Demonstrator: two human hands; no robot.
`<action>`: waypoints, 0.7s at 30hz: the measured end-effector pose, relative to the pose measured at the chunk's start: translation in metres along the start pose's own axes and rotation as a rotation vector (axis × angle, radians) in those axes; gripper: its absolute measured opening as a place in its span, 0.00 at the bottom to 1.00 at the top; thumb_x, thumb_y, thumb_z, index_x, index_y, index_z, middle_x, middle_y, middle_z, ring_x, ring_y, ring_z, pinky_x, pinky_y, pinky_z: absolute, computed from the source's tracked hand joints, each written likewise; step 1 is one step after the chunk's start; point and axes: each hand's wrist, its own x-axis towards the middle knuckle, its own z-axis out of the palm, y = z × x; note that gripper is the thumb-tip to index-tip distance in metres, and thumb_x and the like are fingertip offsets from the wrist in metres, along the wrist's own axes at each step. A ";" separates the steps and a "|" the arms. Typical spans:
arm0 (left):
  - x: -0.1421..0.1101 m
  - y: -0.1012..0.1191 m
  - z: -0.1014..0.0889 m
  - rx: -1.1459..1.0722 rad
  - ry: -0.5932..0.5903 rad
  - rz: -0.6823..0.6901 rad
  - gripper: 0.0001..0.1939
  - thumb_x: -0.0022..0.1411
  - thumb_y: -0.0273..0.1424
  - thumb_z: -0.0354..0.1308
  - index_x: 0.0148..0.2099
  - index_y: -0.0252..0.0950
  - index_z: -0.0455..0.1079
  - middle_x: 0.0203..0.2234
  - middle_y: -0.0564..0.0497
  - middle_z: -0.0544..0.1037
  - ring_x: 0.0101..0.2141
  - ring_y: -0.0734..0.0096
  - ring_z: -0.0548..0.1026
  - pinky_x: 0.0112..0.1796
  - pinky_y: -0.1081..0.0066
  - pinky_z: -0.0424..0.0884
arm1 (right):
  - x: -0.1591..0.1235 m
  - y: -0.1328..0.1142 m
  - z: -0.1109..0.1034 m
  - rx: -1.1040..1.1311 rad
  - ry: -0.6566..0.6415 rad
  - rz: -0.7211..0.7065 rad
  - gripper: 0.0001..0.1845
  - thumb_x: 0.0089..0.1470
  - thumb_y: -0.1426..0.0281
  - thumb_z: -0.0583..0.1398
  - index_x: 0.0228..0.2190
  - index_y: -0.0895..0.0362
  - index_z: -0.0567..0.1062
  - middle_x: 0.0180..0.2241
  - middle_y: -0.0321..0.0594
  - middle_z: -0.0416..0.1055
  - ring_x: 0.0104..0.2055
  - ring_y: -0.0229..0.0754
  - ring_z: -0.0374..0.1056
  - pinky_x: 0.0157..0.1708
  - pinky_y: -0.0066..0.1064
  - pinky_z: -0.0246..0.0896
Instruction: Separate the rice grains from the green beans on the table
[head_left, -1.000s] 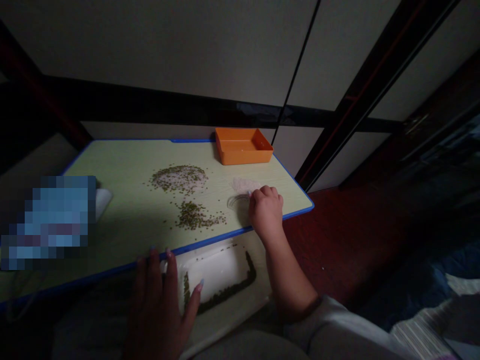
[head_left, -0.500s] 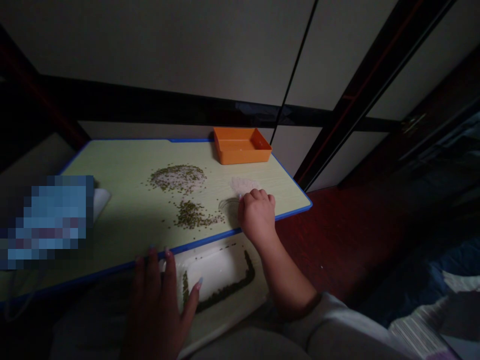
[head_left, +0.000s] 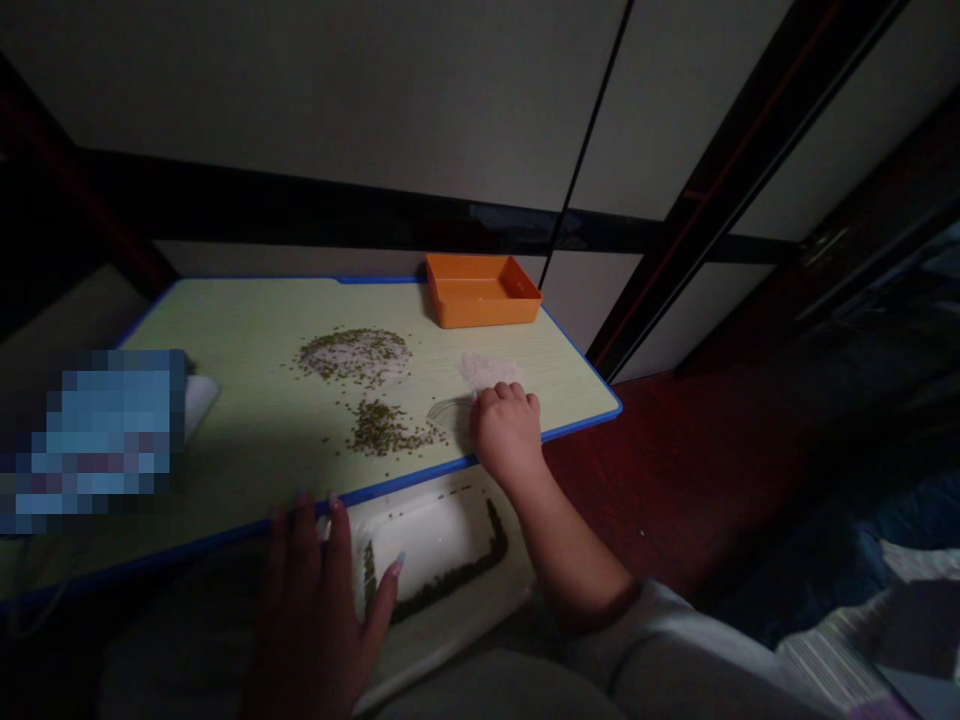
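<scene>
Orange is the box (head_left: 487, 313); in front of it are a pale heap (head_left: 484, 368) and the right hand (head_left: 507, 432), closed on a clear curved thing (head_left: 448, 406); front-left, a mixed seed pile (head_left: 356, 356) and a greener pile (head_left: 382, 428); farthest in front, the left hand (head_left: 322, 595), spread open at the white tray (head_left: 420, 530)

On the pale-yellow, blue-edged tabletop (head_left: 240, 310), the open orange rectangular box (head_left: 487, 311) stands at the far right, behind the thin patch of pale grains (head_left: 484, 368). Left of those grains lies the broad green-and-pale grain mound (head_left: 356, 355), with the smaller green grain heap (head_left: 379, 428) before it; the white rectangular tray (head_left: 427, 535) sits before the table's near edge.
</scene>
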 end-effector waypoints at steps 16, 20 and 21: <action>-0.001 -0.002 0.002 0.003 -0.017 0.002 0.45 0.62 0.40 0.53 0.72 0.30 0.36 0.70 0.28 0.42 0.69 0.34 0.42 0.60 0.36 0.57 | 0.017 0.021 0.004 0.015 0.145 0.185 0.18 0.66 0.69 0.48 0.37 0.60 0.76 0.42 0.54 0.74 0.46 0.52 0.65 0.42 0.41 0.53; -0.002 -0.002 0.002 0.006 -0.008 0.006 0.44 0.61 0.40 0.54 0.72 0.29 0.38 0.70 0.27 0.45 0.69 0.34 0.43 0.60 0.36 0.57 | 0.013 0.019 0.000 0.117 0.123 -0.004 0.17 0.66 0.69 0.48 0.36 0.58 0.75 0.41 0.49 0.73 0.46 0.48 0.63 0.44 0.37 0.53; -0.002 -0.002 0.002 0.008 -0.001 0.008 0.44 0.61 0.40 0.54 0.72 0.29 0.38 0.70 0.27 0.45 0.69 0.34 0.44 0.60 0.37 0.57 | 0.011 0.018 -0.001 0.148 0.094 -0.094 0.17 0.66 0.68 0.48 0.36 0.58 0.75 0.41 0.47 0.72 0.46 0.47 0.63 0.44 0.36 0.53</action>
